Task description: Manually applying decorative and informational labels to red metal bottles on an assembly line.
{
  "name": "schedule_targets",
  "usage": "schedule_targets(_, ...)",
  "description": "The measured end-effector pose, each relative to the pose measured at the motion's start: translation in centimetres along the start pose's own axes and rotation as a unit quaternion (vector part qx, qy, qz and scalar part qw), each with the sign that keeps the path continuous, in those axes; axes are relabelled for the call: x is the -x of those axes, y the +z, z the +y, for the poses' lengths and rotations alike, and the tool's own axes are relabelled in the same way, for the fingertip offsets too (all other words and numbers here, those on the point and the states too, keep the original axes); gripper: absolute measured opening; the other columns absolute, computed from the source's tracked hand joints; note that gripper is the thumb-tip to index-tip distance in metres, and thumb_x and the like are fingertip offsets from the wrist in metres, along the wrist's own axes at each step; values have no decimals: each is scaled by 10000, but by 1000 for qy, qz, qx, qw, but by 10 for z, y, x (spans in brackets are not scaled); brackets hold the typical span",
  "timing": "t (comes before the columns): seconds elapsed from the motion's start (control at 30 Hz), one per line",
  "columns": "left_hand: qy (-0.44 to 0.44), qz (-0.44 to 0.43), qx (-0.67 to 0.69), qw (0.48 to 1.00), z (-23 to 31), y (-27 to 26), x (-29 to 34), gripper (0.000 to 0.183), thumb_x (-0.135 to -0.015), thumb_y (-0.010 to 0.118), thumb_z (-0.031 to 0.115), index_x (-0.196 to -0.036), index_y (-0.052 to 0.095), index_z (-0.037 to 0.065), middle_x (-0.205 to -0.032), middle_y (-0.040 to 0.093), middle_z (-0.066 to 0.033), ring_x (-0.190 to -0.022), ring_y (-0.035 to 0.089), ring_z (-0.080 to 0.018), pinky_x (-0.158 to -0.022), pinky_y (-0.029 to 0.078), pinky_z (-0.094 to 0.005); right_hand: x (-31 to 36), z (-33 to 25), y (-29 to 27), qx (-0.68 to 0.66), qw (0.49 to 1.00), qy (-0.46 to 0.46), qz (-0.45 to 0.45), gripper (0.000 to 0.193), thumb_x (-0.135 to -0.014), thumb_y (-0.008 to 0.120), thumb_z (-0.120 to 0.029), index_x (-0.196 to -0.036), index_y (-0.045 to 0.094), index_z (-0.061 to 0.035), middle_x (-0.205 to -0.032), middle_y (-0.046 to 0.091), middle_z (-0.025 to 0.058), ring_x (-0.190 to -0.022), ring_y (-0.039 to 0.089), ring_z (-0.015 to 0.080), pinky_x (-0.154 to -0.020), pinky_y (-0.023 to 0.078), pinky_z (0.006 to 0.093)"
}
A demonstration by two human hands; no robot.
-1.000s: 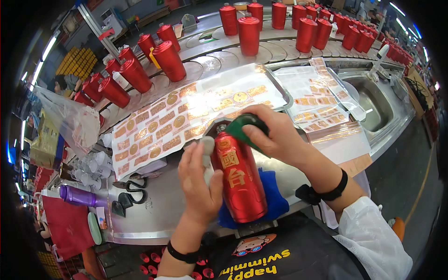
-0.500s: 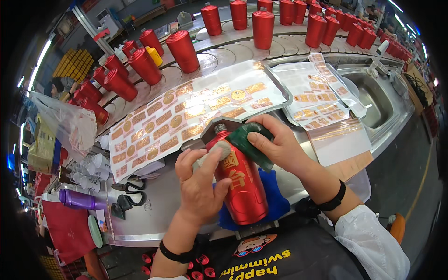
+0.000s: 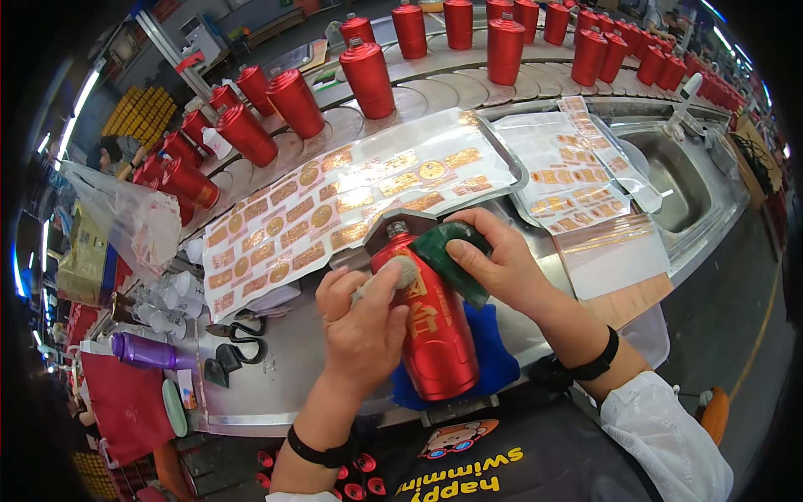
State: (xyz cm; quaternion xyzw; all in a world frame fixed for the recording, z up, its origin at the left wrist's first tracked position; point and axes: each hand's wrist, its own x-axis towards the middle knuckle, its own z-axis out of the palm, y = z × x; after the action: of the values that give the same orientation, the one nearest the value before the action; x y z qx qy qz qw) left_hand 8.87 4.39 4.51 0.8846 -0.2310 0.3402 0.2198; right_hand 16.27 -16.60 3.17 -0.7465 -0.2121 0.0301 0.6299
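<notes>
A glossy red bottle with gold lettering and a grey neck leans away from me, its neck end at a grey metal holder and its base over a blue cloth. My left hand lies along its left side, with curled fingers pressing a pale grey cloth to the upper bottle. On the other side, my right hand pinches a flat dark green scraper between thumb and fingers. The scraper lies against the upper right of the bottle. The cloth is partly hidden by my fingers.
Sheets of gold stickers cover the far worktop. Behind them, red bottles stand on a curved conveyor. A sink is at right. Scissors, a purple bottle and clear cups lie left.
Bottles on the conveyor have shifted to the right. My left hand covers slightly more of the gold lettering; the right hand and scraper hold nearly the same place.
</notes>
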Motion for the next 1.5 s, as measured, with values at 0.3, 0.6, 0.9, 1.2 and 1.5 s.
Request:
schedule_targets(0.3,-3,5,-16,1000,-2,4,-4,352,-873,631,135,-1202,636,8,-940,608,-113,-944,539,-299,-925,408,-421,-1,-6,-6,30,999,-18,3,330,-932,667,-218,-1184,583,-22,-1010,647,71,-922,596,127,-820,494,277)
schedule_targets(0.6,-179,65,1,982,19,13,37,414,-927,564,133,-1285,542,-73,-1061,598,-229,-989,550,-381,-897,425,-449,-78,-46,7,234,927,-269,-119,219,-830,648,-177,-1001,619,-45,-839,677,191,-801,656,400,-713,528,455)
schedule_targets(0.9,-209,57,54,975,35,17,60,465,-956,542,179,-1308,496,-121,-1163,577,-275,-1035,543,-407,-924,418,-455,-86,-46,8,248,926,-245,-145,292,-839,682,-154,-1091,618,-21,-852,685,197,-788,677,367,-711,539,409)
schedule_targets(1.2,-212,61,68,973,36,20,62,494,-956,555,196,-1322,481,-128,-1186,591,-273,-1074,548,-405,-950,418,-451,-82,-53,7,171,949,-174,-199,290,-827,668,-141,-1078,634,-1,-879,688,183,-810,682,304,-736,532,371)
schedule_targets(1.5,-208,62,65,974,37,18,59,495,-956,562,195,-1323,479,-127,-1181,600,-271,-1079,548,-407,-953,416,-457,-104,-55,9,249,928,-108,-254,323,-846,659,-215,-1089,657,-2,-925,701,198,-845,684,292,-764,530,367)
